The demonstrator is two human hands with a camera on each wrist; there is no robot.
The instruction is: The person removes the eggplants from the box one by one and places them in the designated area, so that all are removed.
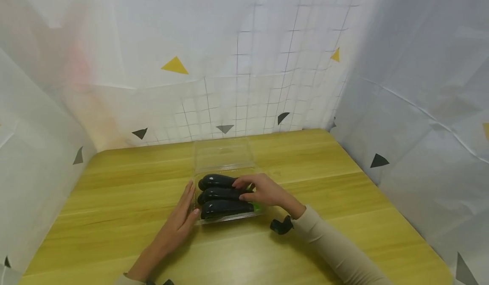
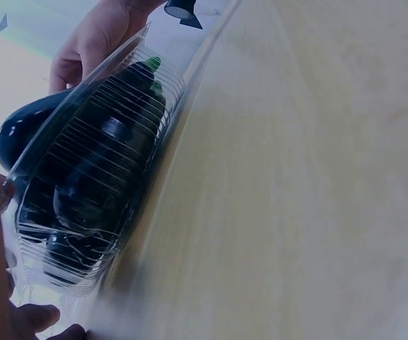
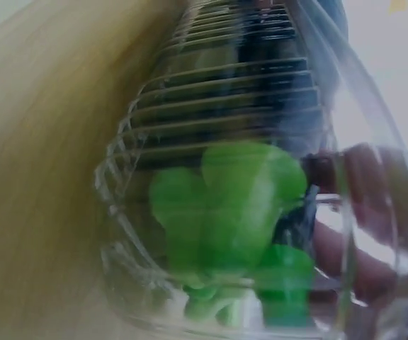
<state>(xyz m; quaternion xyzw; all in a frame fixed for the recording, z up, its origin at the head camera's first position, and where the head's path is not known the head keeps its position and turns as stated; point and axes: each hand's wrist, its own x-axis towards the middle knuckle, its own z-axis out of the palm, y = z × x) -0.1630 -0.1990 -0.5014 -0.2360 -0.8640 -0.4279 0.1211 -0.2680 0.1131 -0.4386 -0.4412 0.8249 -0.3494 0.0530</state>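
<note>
A clear plastic clamshell box [image 1: 229, 219] lies with its lid [image 1: 223, 154] folded back, away from me. Three dark, glossy eggplants [image 1: 225, 208] lie side by side on top; their green stem ends point right. More dark eggplants [image 2: 91, 188] show through the ribbed wall in the left wrist view. My right hand [image 1: 263, 189] grips the stem end of an upper eggplant, thumb toward me, fingers on the far side. Along the box's left wall, my left hand [image 1: 177, 221] rests with fingers fairly straight. Green stem ends [image 3: 239, 205] fill the right wrist view.
The box stands on a yellow wood-grain table [image 1: 114, 217]. White sheets [image 1: 214, 94] with dark, grey and yellow shapes enclose its back and sides. A black wrist device [image 1: 281, 225] hangs under the right sleeve.
</note>
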